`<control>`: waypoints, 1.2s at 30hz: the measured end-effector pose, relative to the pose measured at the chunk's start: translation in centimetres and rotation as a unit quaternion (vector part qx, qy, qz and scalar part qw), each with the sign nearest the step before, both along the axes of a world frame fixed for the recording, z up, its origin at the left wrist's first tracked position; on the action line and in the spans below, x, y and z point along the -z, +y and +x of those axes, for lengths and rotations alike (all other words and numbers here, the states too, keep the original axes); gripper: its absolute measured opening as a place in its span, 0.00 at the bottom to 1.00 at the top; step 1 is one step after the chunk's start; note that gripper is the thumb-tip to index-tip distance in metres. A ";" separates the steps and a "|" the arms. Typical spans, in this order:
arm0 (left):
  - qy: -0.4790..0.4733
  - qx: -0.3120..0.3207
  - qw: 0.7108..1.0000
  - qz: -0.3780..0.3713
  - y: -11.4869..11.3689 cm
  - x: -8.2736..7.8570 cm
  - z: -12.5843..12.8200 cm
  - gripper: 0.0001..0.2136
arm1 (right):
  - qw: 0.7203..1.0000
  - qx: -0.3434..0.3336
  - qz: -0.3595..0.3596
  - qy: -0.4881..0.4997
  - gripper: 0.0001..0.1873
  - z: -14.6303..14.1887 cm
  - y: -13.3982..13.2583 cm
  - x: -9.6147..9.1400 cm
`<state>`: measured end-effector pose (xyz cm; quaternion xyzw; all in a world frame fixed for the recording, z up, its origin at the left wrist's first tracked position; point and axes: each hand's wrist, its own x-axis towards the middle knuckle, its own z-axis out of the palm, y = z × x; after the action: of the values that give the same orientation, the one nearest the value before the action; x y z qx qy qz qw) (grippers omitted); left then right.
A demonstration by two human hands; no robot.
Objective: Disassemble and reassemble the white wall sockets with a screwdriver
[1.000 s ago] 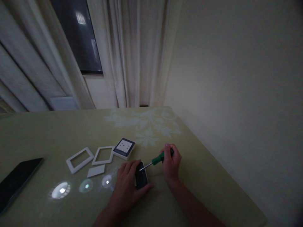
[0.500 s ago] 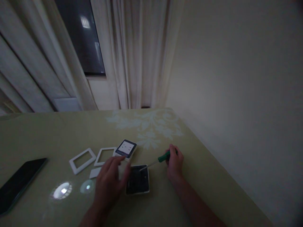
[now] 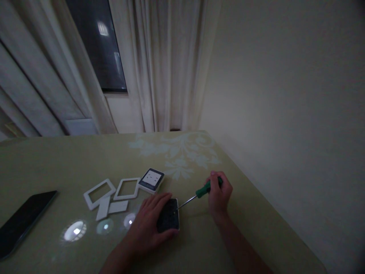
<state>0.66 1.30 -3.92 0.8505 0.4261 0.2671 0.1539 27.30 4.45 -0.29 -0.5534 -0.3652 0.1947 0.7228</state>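
Note:
A green-handled screwdriver (image 3: 203, 190) is gripped in my right hand (image 3: 221, 199), its metal shaft slanting down to the left. The tip meets, or hangs just over, a dark square socket unit (image 3: 169, 217) with a thin white rim, lying on the table. My left hand (image 3: 146, 224) holds that unit from its left side, fingers at the far edge and thumb along the near edge. The hand covers the unit's left part. Just beyond sits a wall socket (image 3: 152, 179) with a white face and dark border.
Two white frames (image 3: 115, 197) (image 3: 92, 207) and two small white plates (image 3: 118, 207) (image 3: 103, 208) lie left of my left hand. A dark flat tablet-like device (image 3: 24, 220) rests at the table's left. The table (image 3: 199, 243) runs along a wall on the right; curtains (image 3: 159, 68) hang behind.
My left hand has moved right and closed on the dark socket unit, uncovering the small white plates. My right hand has shifted slightly right, and the screwdriver tip also lies farther right.

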 end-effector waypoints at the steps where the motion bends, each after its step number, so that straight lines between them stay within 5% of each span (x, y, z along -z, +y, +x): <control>1: 0.003 0.010 1.000 -0.018 -0.3 0.2 0.5 0.39 | 1.000 0.000 0.011 -0.019 0.26 0.1 -0.3 -0.4; 13: -0.004 0.005 0.997 -0.081 -0.6 -0.2 1.3 0.40 | 0.959 -0.033 0.113 -0.259 0.16 -0.1 -3.2 -2.9; 18: -0.009 0.005 0.998 -0.065 -0.7 0.1 1.7 0.38 | 0.888 -0.150 0.175 -0.398 0.14 -0.9 -3.6 -6.2; 21: -0.010 0.009 0.999 -0.046 -0.7 0.6 1.6 0.39 | 0.788 -0.249 0.177 -0.535 0.13 -2.5 -3.3 -9.0; 23: -0.012 0.009 0.999 -0.034 -0.7 1.0 1.6 0.40 | 0.757 -0.236 0.144 -0.592 0.15 -3.6 -3.0 -10.4; 27: -0.012 0.003 0.999 -0.033 -0.8 1.4 1.6 0.38 | 0.754 -0.163 0.070 -0.633 0.25 -4.6 -2.8 -11.8; 36: -0.024 0.003 0.999 -0.022 -1.0 1.1 1.8 0.37 | 0.705 -0.344 0.106 -0.611 0.17 -2.7 -2.6 -12.7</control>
<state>2.43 0.33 -5.05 0.8418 0.4250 0.2777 0.1833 24.57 1.86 12.44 -0.3066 -0.9104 0.0091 0.2777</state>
